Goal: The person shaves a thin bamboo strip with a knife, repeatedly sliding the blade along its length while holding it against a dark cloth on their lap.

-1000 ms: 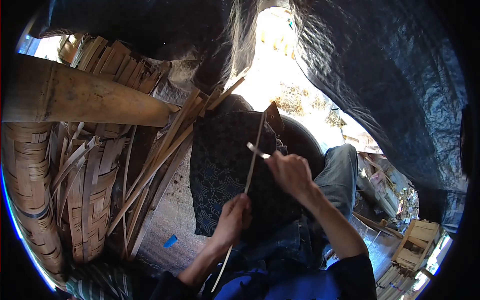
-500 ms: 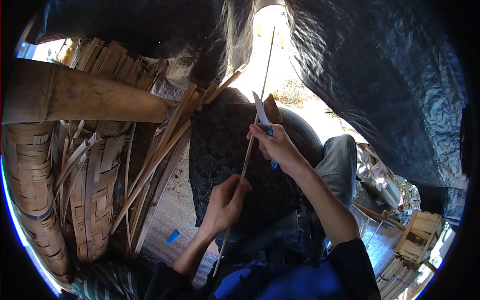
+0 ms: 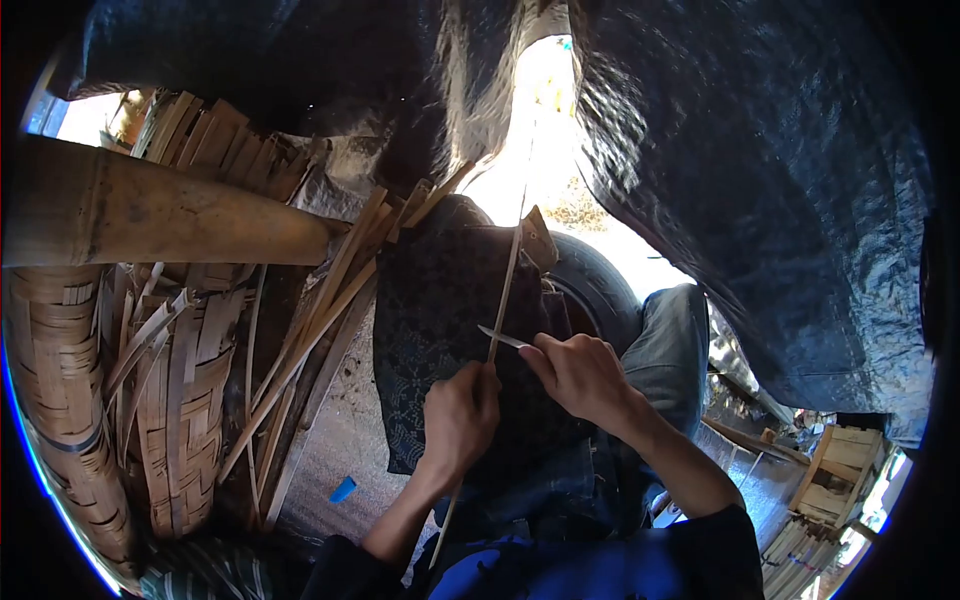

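Note:
My left hand (image 3: 460,420) is closed around a long, thin bamboo strip (image 3: 508,275), which runs from near my lap up toward the bright gap. In my right hand (image 3: 585,378) is a knife (image 3: 503,338); its blade lies across the strip just above my left fist. The knife's handle is hidden inside my fingers. Beneath both hands a dark patterned cloth (image 3: 425,330) covers my lap. Beyond the strip, a brown pointed piece (image 3: 540,238) stands near a black tyre (image 3: 597,268).
On the left are a thick bamboo pole (image 3: 200,210), woven bamboo baskets (image 3: 185,420) and loose bamboo slats (image 3: 325,300). A blue scrap (image 3: 343,489) lies on the floor. Dark plastic sheeting (image 3: 760,200) hangs at the right, above a wooden crate (image 3: 838,470).
My right hand has come down and nearer my left hand, turning the blade from pointing upward to lying across the strip. My left hand stays gripping the strip.

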`<action>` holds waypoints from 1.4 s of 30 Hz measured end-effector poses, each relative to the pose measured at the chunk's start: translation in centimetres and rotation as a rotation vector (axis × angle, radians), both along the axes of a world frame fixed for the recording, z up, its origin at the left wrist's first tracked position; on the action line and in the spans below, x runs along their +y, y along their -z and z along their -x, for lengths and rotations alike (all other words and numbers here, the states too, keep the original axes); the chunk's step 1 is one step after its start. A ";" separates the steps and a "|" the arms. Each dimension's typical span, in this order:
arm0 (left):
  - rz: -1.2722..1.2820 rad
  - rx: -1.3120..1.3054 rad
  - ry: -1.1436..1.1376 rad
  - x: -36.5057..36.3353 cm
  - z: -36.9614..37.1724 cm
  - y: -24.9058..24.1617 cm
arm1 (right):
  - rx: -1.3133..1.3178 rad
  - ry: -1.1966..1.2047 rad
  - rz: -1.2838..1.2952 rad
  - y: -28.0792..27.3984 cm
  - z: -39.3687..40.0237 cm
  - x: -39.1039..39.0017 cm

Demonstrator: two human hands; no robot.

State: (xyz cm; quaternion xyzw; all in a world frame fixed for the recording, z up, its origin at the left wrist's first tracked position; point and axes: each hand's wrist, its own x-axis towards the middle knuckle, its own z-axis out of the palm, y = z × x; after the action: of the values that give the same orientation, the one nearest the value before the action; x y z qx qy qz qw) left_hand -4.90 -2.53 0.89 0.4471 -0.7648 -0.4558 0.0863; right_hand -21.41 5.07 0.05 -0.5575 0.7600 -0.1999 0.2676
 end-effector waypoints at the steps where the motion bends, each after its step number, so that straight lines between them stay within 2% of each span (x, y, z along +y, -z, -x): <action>1: 0.160 -0.126 0.048 0.4 0.0 -0.2 | 0.072 -0.026 -0.013 0.2 0.0 0.2; 2: 0.162 -0.126 0.053 0.6 0.2 -0.4 | 0.071 -0.020 -0.012 0.4 0.0 0.3; 4: 0.256 -0.335 0.137 1.1 0.6 -1.0 | 0.131 -0.084 -0.069 0.5 0.0 0.6; 7: 0.296 -0.367 0.206 2.2 0.4 -1.4 | 0.162 -0.001 -0.162 1.0 1.5 -0.2; 10: 0.237 -0.347 0.202 2.7 0.0 -2.0 | 0.202 0.093 -0.126 4.3 3.1 -0.6; 12: 0.247 -0.297 0.181 2.2 -0.4 -1.7 | 0.120 0.113 -0.174 4.9 4.2 -1.4; 14: 0.251 -0.246 0.161 1.5 -0.7 -2.0 | 0.114 0.269 -0.072 6.1 5.1 -1.9; 15: 0.031 -0.128 0.051 0.9 -0.6 -2.5 | 0.081 0.317 0.033 6.4 5.4 -2.0; 16: -0.187 -0.012 -0.069 0.3 -0.8 -2.8 | 0.069 0.309 0.032 5.2 4.8 -2.3; 17: -0.184 -0.024 -0.080 -0.1 -1.1 -2.7 | -0.126 0.344 0.122 3.3 4.1 -2.5; 18: -0.353 0.038 -0.157 -0.5 -1.4 -2.3 | -0.320 0.379 0.209 1.9 3.3 -2.6; 19: -0.519 0.108 -0.230 -0.9 -1.5 -2.1 | -0.396 0.285 0.232 1.4 2.4 -2.4; 20: -0.519 0.113 -0.233 -1.1 -1.5 -2.2 | -0.392 0.280 0.232 0.4 1.7 -2.3; 22: -0.641 0.148 -0.274 -1.2 -1.3 -2.3 | -0.385 0.105 0.064 -1.4 0.6 -1.8; 29: -0.675 0.122 -0.289 -1.6 -2.2 -0.9 | -0.235 0.012 0.023 0.7 -0.9 -0.7; 31: -0.913 0.227 -0.374 -2.1 -2.6 -0.6 | -0.125 -0.075 0.033 1.0 -0.7 -1.0; 32: -0.912 0.227 -0.373 -2.2 -2.7 -0.6 | -0.125 -0.074 0.034 1.0 -0.5 -1.3; 34: -1.120 0.377 -0.499 -2.1 -3.1 -0.7 | -0.037 -0.148 0.048 0.8 -0.2 -1.8; 42: -1.228 0.480 -0.635 -1.2 -3.0 -1.2 | 0.008 -0.195 -0.074 0.9 -0.7 -2.5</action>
State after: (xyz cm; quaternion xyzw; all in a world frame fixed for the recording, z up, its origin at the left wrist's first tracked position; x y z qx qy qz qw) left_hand -1.92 -3.72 2.04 0.5028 -0.1649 -0.8409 0.1131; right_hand -20.67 2.60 -0.84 -0.6193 0.7100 -0.1428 0.3032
